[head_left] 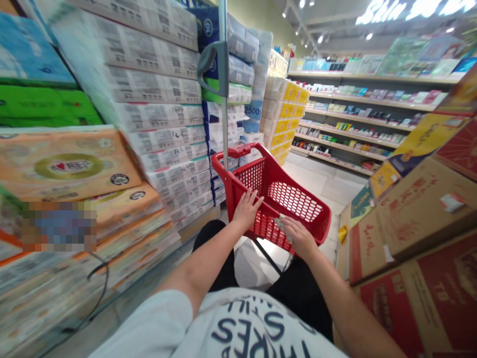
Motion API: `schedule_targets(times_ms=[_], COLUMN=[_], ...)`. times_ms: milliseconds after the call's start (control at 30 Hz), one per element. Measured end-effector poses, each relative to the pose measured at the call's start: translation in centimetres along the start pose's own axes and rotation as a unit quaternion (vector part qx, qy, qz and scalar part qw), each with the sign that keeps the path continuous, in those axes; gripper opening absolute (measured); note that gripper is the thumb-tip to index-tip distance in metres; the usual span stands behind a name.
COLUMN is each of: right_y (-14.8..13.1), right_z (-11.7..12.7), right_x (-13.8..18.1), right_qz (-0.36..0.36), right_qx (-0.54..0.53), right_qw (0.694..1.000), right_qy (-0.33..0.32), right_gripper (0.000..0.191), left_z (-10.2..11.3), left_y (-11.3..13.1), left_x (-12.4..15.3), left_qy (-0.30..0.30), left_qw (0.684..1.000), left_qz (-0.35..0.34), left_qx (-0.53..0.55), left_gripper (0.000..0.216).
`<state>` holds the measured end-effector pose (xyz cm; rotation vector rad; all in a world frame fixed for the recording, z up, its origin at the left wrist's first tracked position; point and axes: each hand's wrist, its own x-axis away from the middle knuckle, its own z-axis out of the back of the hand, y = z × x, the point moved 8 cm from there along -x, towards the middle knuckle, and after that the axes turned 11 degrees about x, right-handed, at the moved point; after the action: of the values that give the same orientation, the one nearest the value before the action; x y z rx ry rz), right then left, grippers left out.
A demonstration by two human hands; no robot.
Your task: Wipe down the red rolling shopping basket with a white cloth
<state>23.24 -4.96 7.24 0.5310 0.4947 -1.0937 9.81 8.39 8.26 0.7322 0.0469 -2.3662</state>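
A red plastic shopping basket (298, 199) with a mesh wall stands on the floor in front of me, its tall grey pull handle (222, 74) rising upright at its far end. My left hand (246, 208) rests on the basket's near left rim with the fingers stretched out. On the near right rim, my right hand (298, 236) is closed on a small pale cloth (282, 222) pressed against the red plastic. The basket looks empty inside.
Stacks of wrapped tissue packs (160, 114) fill the left side close to me. Brown and red cardboard boxes (421, 223) crowd the right. A tiled aisle (324, 181) runs ahead toward stocked shelves (357, 124) and a yellow stack (285, 119).
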Motion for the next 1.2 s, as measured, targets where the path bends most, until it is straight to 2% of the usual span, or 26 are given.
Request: schedule_targets(times_ms=[67,133,233,300,367,433,600,667,733,800,833,900,967,1033,1100,1200], right_y=[0.9,3.1,6.8,7.9,8.1,7.7,4.5,3.0,1.9,1.9,2.3,3.8,5.5,6.3,5.9,3.1], right_z=[0.0,0.0,-0.1,0.0,0.3,0.6,0.4,0.2,0.2,0.4,0.5,0.7,0.6,0.5,0.8,1.1], right_x=[0.3,0.9,3.0,3.9,3.7,2.9,1.9,2.4,2.9,3.1,3.1,2.9,2.9,2.7,2.0,1.2], right_qz=[-0.052,-0.173,-0.393,-0.457,-0.449,-0.401,-0.197,-0.122,-0.080,-0.089,-0.117,-0.212,-0.323,-0.377,-0.338,-0.176], right_qx=[-0.012,-0.013,0.032,0.061,0.067,0.057,0.045,0.049,0.040,0.020,0.011,-0.001,-0.004,0.005,0.025,0.052], right_qw=[0.999,0.985,0.915,0.876,0.879,0.908,0.979,0.991,0.995,0.995,0.992,0.977,0.946,0.924,0.940,0.983], right_qy=[0.003,-0.010,-0.085,-0.140,-0.146,-0.104,0.005,0.028,0.040,0.041,0.038,0.016,-0.030,-0.067,-0.050,0.019], right_gripper=[0.034,0.036,0.036,0.035,0.034,0.033,0.048,0.054,0.054,0.052,0.049,0.043,0.038,0.035,0.034,0.042], left_z=[0.0,0.0,-0.1,-0.1,-0.2,-0.3,-0.1,-0.1,-0.1,0.0,0.0,0.0,0.0,0.0,0.0,0.0], left_y=[0.0,0.1,0.1,0.2,0.2,0.2,0.2,0.1,0.0,-0.1,-0.1,-0.1,0.0,0.1,0.0,0.1], left_x=[0.0,0.1,0.1,0.1,0.1,0.1,0.1,0.1,0.1,0.1,0.1,0.2,0.2,0.2,0.2,0.3], left_qy=[-0.001,-0.001,-0.001,0.000,0.000,0.002,0.007,0.005,0.002,0.002,0.002,0.002,0.002,0.001,0.003,0.006], left_qw=[1.000,1.000,1.000,1.000,1.000,1.000,1.000,1.000,1.000,1.000,1.000,1.000,1.000,1.000,1.000,1.000], left_qz=[-0.002,-0.003,-0.001,0.002,0.005,0.007,0.004,0.007,0.010,0.009,0.008,0.003,-0.003,-0.005,-0.003,0.001], left_qx=[0.001,0.003,0.006,0.008,0.009,0.011,0.013,0.011,0.007,0.003,0.001,-0.003,-0.005,-0.008,-0.009,-0.009], left_gripper=[0.060,0.060,0.062,0.063,0.064,0.064,0.061,0.061,0.060,0.060,0.060,0.062,0.063,0.063,0.062,0.061])
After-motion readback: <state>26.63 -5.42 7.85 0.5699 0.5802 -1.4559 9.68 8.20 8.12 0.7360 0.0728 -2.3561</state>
